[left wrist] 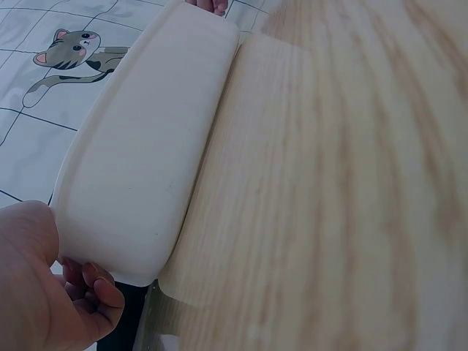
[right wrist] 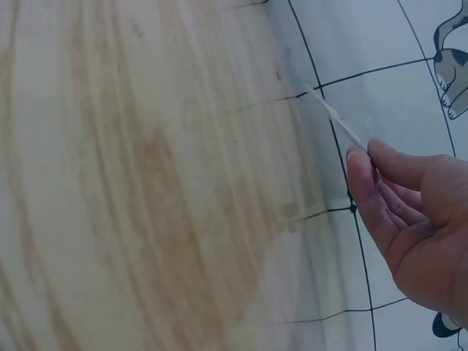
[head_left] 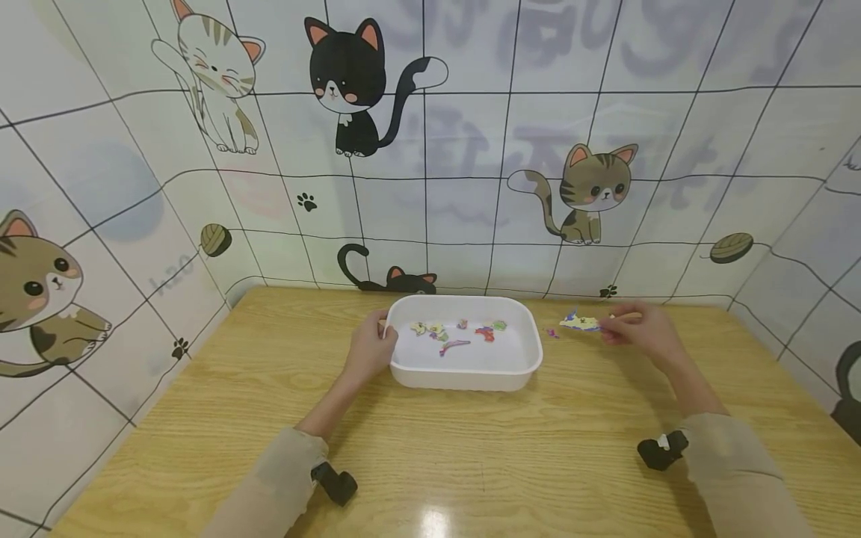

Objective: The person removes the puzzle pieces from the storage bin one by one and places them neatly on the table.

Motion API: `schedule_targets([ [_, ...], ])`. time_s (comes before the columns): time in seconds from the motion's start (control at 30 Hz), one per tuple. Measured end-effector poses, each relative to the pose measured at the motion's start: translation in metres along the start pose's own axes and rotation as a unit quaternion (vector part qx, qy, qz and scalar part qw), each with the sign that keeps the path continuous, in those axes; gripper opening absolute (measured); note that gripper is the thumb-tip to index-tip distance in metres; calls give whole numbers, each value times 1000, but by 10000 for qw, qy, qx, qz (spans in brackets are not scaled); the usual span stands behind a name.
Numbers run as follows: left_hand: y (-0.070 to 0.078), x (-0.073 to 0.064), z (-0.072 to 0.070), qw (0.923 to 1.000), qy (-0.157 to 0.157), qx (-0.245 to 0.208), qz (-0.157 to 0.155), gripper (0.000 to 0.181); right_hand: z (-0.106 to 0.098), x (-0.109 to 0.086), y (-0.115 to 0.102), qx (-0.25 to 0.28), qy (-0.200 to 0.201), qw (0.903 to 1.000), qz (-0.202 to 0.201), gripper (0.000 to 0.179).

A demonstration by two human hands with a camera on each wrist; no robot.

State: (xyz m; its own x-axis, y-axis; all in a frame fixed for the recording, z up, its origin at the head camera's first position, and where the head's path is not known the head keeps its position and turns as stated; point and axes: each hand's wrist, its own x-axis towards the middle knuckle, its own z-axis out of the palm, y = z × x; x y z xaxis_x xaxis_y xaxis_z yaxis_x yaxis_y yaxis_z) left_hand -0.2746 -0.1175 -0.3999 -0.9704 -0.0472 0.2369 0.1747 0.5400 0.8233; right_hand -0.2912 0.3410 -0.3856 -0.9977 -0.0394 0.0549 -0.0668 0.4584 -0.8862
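A white plastic basin [head_left: 464, 379] stands on the wooden table. My left hand [head_left: 370, 345] grips its left end, thumb at the rim and fingers curled beneath, as the left wrist view shows. Inside lie several small colourful pieces [head_left: 486, 333] in yellow, red, green and pink. To the right of the basin, my right hand [head_left: 642, 332] pinches a flat yellow-and-blue piece [head_left: 580, 323] between thumb and fingertips. Seen edge-on in the right wrist view, this piece [right wrist: 340, 121] is thin and pale. A tiny pink-purple bit [head_left: 552, 332] lies between it and the basin.
A white wall covering [head_left: 464, 209] with printed cats and grid lines rises behind the table [head_left: 457, 456] and along both sides. Black wrist cameras [head_left: 334, 484] sit at the cuffs of both beige sleeves [head_left: 733, 456].
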Motion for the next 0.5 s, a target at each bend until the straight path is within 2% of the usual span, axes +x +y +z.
schedule_targets([
  [0.13,-1,0,0,10000,-7,5,-37,41,-2,2,8,55,-77,9999,129,49],
  [0.37,-3,1,0,10000,7,20,-17,40,-1,5,14,-844,-17,9949,556,46],
  [0.5,-3,1,1,10000,16,30,15,40,2,4,15,-968,-44,9934,620,46],
])
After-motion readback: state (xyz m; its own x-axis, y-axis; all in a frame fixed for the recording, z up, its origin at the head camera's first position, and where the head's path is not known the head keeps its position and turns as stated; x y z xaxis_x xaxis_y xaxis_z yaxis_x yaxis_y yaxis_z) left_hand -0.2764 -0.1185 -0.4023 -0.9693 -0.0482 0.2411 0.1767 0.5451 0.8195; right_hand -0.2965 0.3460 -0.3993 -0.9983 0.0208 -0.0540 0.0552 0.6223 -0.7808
